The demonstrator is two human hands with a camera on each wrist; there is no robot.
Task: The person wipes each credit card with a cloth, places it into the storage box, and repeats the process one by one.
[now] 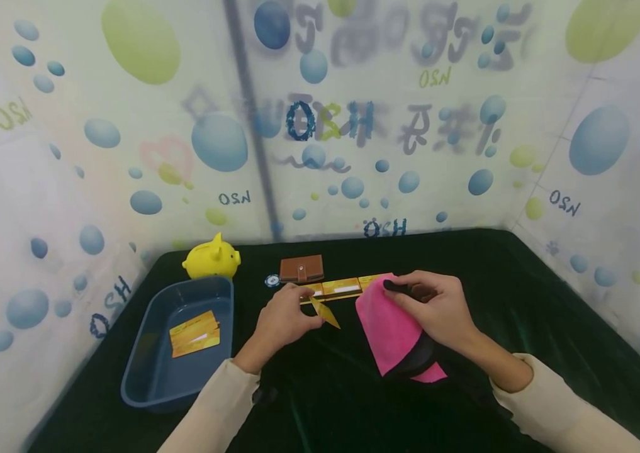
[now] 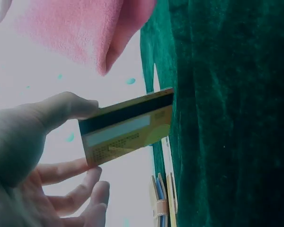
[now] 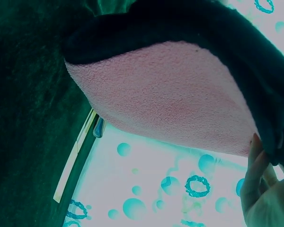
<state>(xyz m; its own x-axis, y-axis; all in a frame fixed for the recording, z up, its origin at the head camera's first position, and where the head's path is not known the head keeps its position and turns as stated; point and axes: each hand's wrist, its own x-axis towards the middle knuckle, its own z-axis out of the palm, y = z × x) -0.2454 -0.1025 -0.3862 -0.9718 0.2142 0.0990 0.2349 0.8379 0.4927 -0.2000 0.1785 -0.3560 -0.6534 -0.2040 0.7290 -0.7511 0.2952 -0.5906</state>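
Between thumb and fingertips, my left hand (image 1: 282, 319) pinches a gold bank card (image 1: 326, 313) by its edges. In the left wrist view the card (image 2: 128, 127) turns its back toward the camera, with a dark magnetic stripe and a pale signature strip. My right hand (image 1: 438, 308) holds a pink and black cloth (image 1: 382, 330) by its upper corner, and the cloth hangs down from the fingers. Its fuzzy pink side (image 3: 161, 94) fills much of the right wrist view. Card and cloth are apart. Behind the hands lies a row of gold cards (image 1: 340, 288), partly covered by the left hand and cloth.
A blue basin (image 1: 144, 352) with gold cards (image 1: 195, 333) inside stands at the left. Behind it is a yellow piggy bank (image 1: 209, 258). A brown wallet (image 1: 301, 268) and a poker chip (image 1: 272, 280) lie at the back of the dark green tablecloth (image 1: 523, 302).
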